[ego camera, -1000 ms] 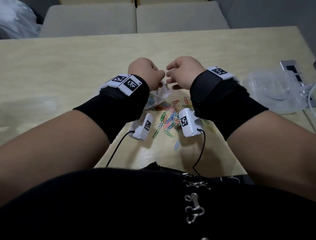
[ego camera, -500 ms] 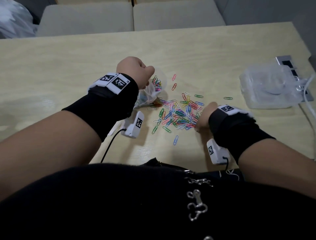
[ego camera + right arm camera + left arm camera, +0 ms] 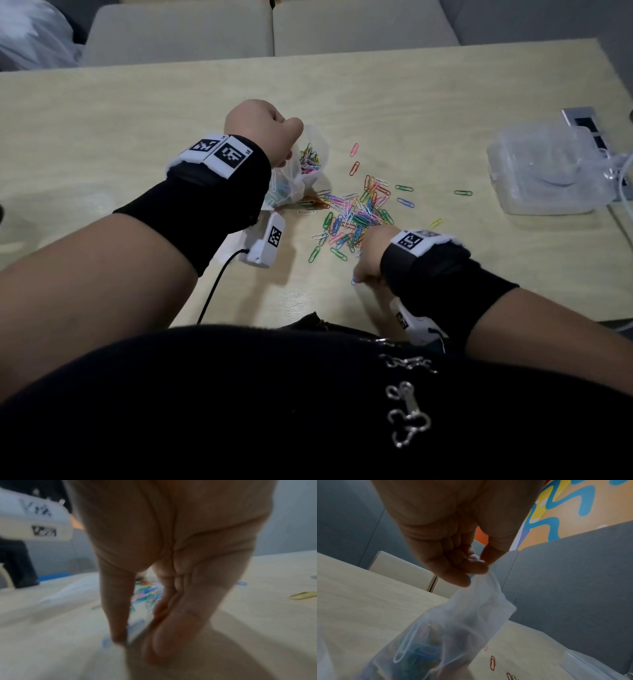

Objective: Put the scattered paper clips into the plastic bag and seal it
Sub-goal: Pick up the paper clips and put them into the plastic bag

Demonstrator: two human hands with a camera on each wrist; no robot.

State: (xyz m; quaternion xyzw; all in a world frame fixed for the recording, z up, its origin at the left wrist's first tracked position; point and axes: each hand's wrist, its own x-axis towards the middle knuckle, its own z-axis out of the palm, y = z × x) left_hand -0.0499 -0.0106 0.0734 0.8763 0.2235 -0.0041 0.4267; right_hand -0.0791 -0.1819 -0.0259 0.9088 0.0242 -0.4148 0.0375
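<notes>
The paper clips (image 3: 356,212) lie scattered mid-table, some already inside the plastic bag (image 3: 305,168) just left of the pile. Your left hand (image 3: 263,130) pinches the bag's top edge, holding it up. Your right hand (image 3: 368,257) presses fingertips onto 1 blue clip (image 3: 133,628) at the pile's near edge; actual grip cannot be told. A clear container (image 3: 544,171) sits far right.

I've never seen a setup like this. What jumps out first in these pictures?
A bright heap of paper clips in many colours lies in the middle of the pale wooden table. The left hand pinches the rim of a clear plastic bag already holding some clips, just left of the heap. The right hand reaches down at the heap's near edge, its fingers at a blue clip.
</notes>
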